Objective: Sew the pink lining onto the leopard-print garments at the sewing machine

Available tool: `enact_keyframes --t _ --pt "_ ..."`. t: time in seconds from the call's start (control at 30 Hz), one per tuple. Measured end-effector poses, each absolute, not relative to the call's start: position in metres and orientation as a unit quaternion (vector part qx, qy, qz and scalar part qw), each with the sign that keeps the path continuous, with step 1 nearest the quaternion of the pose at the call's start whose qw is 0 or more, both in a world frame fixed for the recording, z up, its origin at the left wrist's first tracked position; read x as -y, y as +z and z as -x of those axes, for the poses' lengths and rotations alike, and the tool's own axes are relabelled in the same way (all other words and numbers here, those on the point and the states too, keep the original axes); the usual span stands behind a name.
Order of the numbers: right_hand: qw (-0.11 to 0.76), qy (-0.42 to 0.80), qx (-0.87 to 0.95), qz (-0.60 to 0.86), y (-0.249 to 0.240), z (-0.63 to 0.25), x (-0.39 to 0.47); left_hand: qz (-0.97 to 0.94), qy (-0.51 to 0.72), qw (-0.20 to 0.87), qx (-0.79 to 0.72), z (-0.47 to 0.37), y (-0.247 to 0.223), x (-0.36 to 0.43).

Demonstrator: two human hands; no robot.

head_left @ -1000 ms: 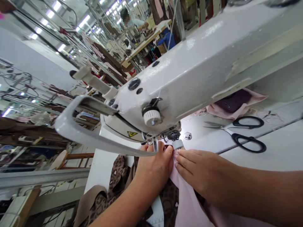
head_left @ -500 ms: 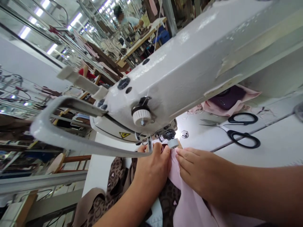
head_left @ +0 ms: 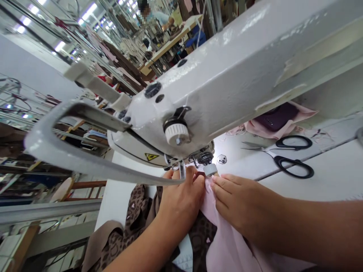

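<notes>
A white sewing machine [head_left: 215,87] reaches across the view, and both hands are at the fabric below its head. My left hand [head_left: 181,198] is closed, its fingers bent and pinching the fabric beside the needle area; the tips are partly behind the finger guard. My right hand [head_left: 241,200] has its fingers together, gripping the edge of the pink fabric [head_left: 222,241] just right of the left hand. Brown leopard-print fabric [head_left: 202,230] lies under and beside the pink piece. The needle and presser foot are mostly hidden.
Black-handled scissors [head_left: 295,166] lie on the white table [head_left: 323,177] to the right. Behind them a dark purple phone-like object [head_left: 278,117] rests on pink cloth [head_left: 307,111]. A person [head_left: 160,20] works at another table in the background.
The view has shifted slightly, so the machine head appears a little moved. My left fingers have shifted slightly by the needle area; both hands stay on the fabric.
</notes>
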State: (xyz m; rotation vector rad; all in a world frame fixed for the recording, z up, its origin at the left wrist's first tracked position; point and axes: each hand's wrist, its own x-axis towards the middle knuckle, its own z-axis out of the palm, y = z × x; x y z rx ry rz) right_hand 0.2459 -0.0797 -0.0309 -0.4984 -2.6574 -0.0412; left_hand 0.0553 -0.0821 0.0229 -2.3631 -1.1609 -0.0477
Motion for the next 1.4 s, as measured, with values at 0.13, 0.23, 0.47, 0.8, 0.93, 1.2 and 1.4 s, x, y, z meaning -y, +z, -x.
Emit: enact_keyframes --t 0.13,0.23,0.47,0.8,0.93,1.2,1.4 --pt "0.241 -0.015 0.953 0.186 -0.034 -0.246 0.080 0.902 -0.031 0.203 0.379 -0.049 0.021 0.080" --pt "0.251 -0.014 0.950 0.186 -0.036 -0.246 0.080 0.911 -0.026 0.175 0.372 -0.046 0.017 0.078" --pt "0.256 -0.006 0.950 0.176 -0.039 -0.248 0.079 0.896 -0.006 0.198 0.398 -0.044 0.014 0.072" --pt "0.217 0.031 0.959 0.178 -0.033 -0.248 0.078 0.873 -0.079 0.160 0.453 -0.031 0.005 0.076" --pt "0.228 0.026 0.958 0.172 -0.037 -0.249 0.079 0.879 -0.037 0.123 0.459 -0.028 0.010 0.072" --pt "0.249 0.020 0.953 0.172 -0.039 -0.249 0.079 0.860 0.041 0.180 0.476 -0.030 0.020 0.070" --pt "0.259 0.009 0.949 0.182 -0.040 -0.249 0.080 0.905 0.056 0.259 0.333 -0.032 0.016 0.073"
